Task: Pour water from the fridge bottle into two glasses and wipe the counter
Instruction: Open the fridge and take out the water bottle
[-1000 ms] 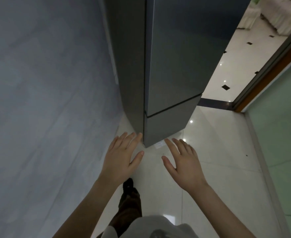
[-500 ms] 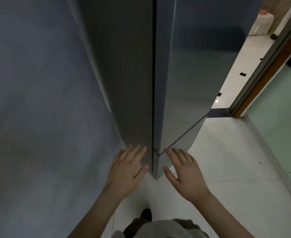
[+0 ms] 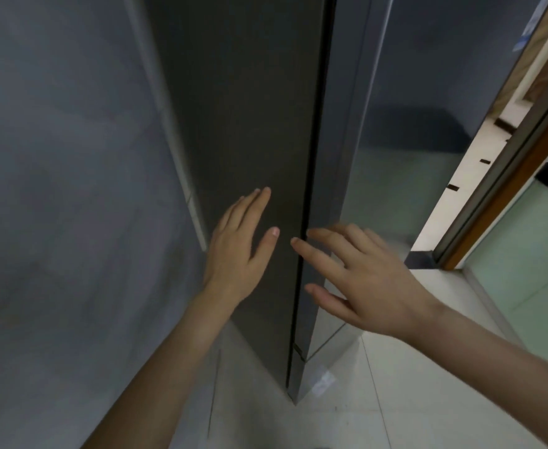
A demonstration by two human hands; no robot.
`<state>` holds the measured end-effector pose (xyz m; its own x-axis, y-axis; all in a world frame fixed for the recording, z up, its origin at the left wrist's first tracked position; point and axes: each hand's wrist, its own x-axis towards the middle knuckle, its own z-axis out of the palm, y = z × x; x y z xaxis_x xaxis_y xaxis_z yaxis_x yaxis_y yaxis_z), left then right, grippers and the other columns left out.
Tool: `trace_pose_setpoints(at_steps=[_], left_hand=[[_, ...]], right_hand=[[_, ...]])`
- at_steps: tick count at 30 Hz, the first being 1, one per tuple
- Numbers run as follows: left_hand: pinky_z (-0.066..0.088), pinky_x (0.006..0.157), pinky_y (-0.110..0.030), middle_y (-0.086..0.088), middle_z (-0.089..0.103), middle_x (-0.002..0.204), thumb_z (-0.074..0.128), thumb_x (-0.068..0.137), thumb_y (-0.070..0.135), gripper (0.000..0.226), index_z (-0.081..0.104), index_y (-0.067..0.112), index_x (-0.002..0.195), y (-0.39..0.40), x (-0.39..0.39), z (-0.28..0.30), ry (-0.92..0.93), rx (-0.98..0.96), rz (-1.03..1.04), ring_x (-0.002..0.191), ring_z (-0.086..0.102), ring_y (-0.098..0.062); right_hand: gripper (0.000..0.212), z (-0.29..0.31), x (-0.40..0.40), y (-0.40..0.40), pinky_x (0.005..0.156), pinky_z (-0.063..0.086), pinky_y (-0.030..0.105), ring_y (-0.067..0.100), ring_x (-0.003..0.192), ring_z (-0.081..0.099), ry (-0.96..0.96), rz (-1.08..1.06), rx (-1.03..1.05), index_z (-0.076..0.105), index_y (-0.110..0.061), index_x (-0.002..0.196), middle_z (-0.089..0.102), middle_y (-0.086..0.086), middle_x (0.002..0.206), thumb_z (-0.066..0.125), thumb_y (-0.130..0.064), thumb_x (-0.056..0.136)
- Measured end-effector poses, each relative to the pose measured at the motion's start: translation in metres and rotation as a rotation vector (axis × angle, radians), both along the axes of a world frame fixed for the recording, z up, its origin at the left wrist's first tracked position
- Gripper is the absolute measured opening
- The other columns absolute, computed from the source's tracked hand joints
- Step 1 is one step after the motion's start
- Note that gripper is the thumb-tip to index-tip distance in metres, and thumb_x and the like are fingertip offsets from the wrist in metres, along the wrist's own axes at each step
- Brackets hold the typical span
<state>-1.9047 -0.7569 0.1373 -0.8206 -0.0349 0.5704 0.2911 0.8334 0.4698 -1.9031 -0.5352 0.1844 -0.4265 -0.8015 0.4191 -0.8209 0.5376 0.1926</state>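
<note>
We face the corner edge of a tall fridge (image 3: pixel 259 124), its flat side panel a matt dark grey and its door (image 3: pixel 405 131) a smoother, glossy grey that mirrors the floor. A thin black seam runs straight down between the 2 faces. Our left hand (image 3: pixel 237 251) is held up flat in front of the side panel, fingers straight and close together, thumb apart, gripping nothing. Our right hand (image 3: pixel 369 280) reaches toward the door edge with its fingers spread and relaxed, also empty; we cannot tell whether the fingertips touch the metal. The fridge stands closed, between a plain grey wall (image 3: pixel 65 189) and pale, shiny floor tiles (image 3: pixel 428 400).
</note>
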Motion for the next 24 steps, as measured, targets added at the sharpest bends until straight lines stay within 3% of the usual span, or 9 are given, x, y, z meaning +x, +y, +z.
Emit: trace_pose_setpoints(at_steps=[2, 6, 10, 16, 20, 24], left_hand=[[0.021, 0.118, -0.038, 0.004, 0.028, 0.156, 0.033, 0.098, 0.044, 0.057, 0.024, 0.023, 0.150, 0.005, -0.020, 0.014, 0.094, 0.109, -0.017, 0.144, 0.021, -0.010], [0.020, 0.118, -0.041, 0.003, 0.021, 0.158, 0.031, 0.098, 0.045, 0.057, 0.021, 0.025, 0.151, 0.015, -0.065, 0.030, 0.208, 0.242, -0.009, 0.145, 0.018, -0.014], [0.020, 0.117, -0.046, 0.001, 0.016, 0.158, 0.033, 0.096, 0.047, 0.058, 0.020, 0.031, 0.150, 0.028, -0.102, 0.026, 0.242, 0.347, -0.007, 0.146, 0.015, -0.020], [0.012, 0.119, -0.038, -0.005, 0.013, 0.159, 0.026, 0.098, 0.052, 0.058, 0.018, 0.030, 0.151, 0.044, -0.122, 0.018, 0.346, 0.433, 0.000, 0.147, 0.010, -0.022], [0.008, 0.118, -0.032, -0.009, 0.016, 0.158, 0.020, 0.099, 0.054, 0.058, 0.019, 0.027, 0.150, 0.053, -0.130, 0.015, 0.413, 0.478, 0.014, 0.147, 0.010, -0.023], [0.012, 0.118, -0.041, -0.013, 0.021, 0.156, 0.019, 0.100, 0.051, 0.057, 0.023, 0.020, 0.148, 0.059, -0.140, 0.012, 0.487, 0.510, 0.059, 0.146, 0.015, -0.029]], right_hand=[[0.049, 0.019, -0.015, -0.006, 0.085, 0.045, 0.044, 0.034, 0.113, 0.054, 0.170, 0.095, 0.127, 0.053, -0.010, 0.135, 0.057, 0.017, 0.127, 0.045, -0.039, 0.096], [0.044, 0.043, -0.047, -0.015, 0.099, 0.040, 0.051, 0.034, 0.115, 0.053, 0.404, 0.199, 0.392, 0.056, -0.007, 0.125, 0.059, 0.017, 0.119, 0.042, -0.034, 0.094], [0.044, 0.053, -0.072, -0.013, 0.104, 0.035, 0.054, 0.033, 0.113, 0.053, 0.492, 0.191, 0.560, 0.063, -0.007, 0.117, 0.062, 0.016, 0.115, 0.045, -0.035, 0.088], [0.038, 0.053, -0.079, -0.011, 0.106, 0.034, 0.053, 0.031, 0.103, 0.057, 0.525, 0.174, 0.655, 0.070, -0.010, 0.104, 0.066, 0.012, 0.104, 0.042, -0.028, 0.087], [0.043, 0.053, -0.079, -0.011, 0.097, 0.042, 0.046, 0.027, 0.094, 0.055, 0.528, 0.235, 0.672, 0.068, -0.012, 0.098, 0.062, 0.007, 0.098, 0.026, -0.008, 0.089], [0.047, 0.053, -0.083, -0.013, 0.081, 0.031, 0.036, 0.022, 0.084, 0.050, 0.567, 0.286, 0.657, 0.064, -0.016, 0.091, 0.059, 0.001, 0.089, 0.019, 0.000, 0.091]])
